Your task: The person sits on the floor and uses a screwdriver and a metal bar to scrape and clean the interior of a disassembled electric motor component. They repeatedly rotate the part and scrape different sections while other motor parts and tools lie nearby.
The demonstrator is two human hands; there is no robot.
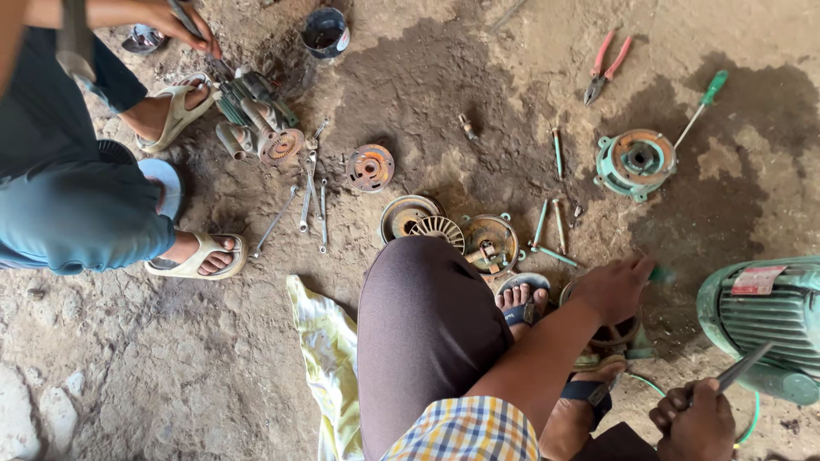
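My left hand [611, 286] reaches across my knee and rests on a round rusty metal part [619, 333] on the ground by my sandalled foot; a green-handled tool [659, 275] pokes out beside its fingers. My right hand [694, 423] is at the bottom right, closed on a thin metal tool [743, 365] whose tip points at the big green motor housing [760, 320].
Another person in blue trousers [68, 205] squats at the left, one hand [175, 19] with a tool over small parts. On the dirt lie wrenches [307, 201], a rusty disc [370, 166], a fan wheel [437, 230], bolts [555, 224], a green end cover [636, 162], red pliers [605, 68], a green screwdriver [702, 104], a yellow cloth [329, 358].
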